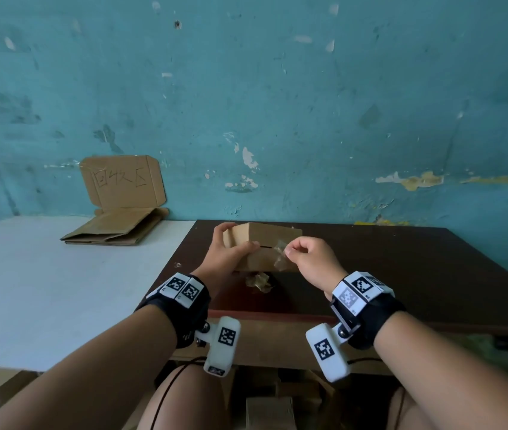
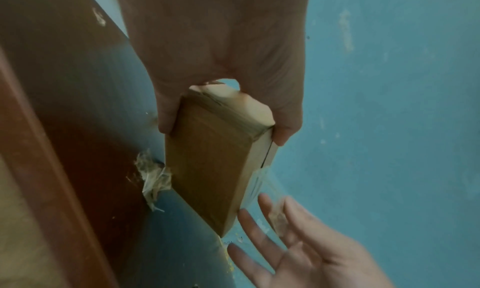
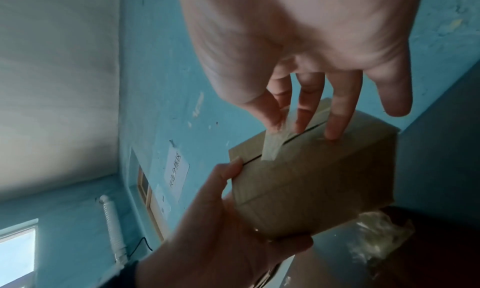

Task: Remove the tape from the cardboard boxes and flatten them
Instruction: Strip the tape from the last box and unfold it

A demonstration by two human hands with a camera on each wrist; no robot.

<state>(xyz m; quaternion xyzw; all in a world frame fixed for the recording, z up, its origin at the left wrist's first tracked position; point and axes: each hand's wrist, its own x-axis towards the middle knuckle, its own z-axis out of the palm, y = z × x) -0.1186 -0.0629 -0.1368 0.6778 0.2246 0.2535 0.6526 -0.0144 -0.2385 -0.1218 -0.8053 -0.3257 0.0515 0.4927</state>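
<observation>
A small brown cardboard box (image 1: 266, 238) is held up above the dark table (image 1: 401, 274). My left hand (image 1: 231, 254) grips its left end, thumb on the front face and fingers behind. My right hand (image 1: 297, 248) pinches a strip of clear tape (image 1: 280, 257), half peeled from the box's slit seam. In the right wrist view the tape (image 3: 272, 146) runs from thumb and forefinger down to the box (image 3: 311, 179). The left wrist view shows the left hand (image 2: 221, 56) round the box (image 2: 207, 165).
A crumpled wad of used tape (image 1: 259, 282) lies on the dark table under the box. On the white table (image 1: 45, 290) to the left lies a stack of flattened cardboard (image 1: 116, 231), with a lettered cardboard sign (image 1: 122, 181) leaning on the teal wall.
</observation>
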